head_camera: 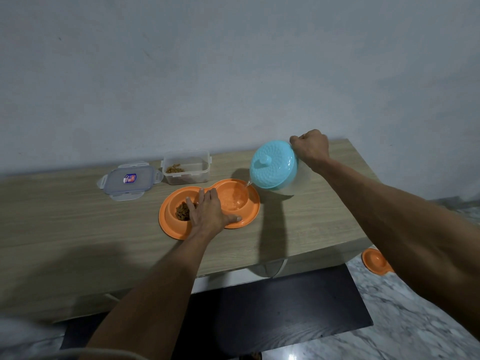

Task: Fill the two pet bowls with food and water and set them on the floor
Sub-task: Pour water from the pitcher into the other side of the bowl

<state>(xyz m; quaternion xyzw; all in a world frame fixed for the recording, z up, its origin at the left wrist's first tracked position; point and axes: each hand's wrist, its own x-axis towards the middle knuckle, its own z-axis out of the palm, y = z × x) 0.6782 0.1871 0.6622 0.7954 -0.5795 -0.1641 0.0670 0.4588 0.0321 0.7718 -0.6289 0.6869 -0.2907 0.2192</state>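
Note:
An orange double pet bowl (171, 229) lies on the wooden table. Its left well holds brown kibble (182, 211); its right well (233, 198) has water in it. My left hand (207, 211) rests flat on the middle of the bowl, fingers straight, thumb on the front rim. My right hand (310, 146) grips the handle of a clear water jug with a turquoise lid (272, 165). The jug is tilted left, and a thin stream runs from its spout into the right well.
A clear food container (187, 167) with some kibble stands behind the bowl, its lid (130, 180) lying to the left. The table (65, 216) backs onto a wall. Another orange pet bowl (375, 261) sits on the marble floor at right, beside a dark mat (285, 313).

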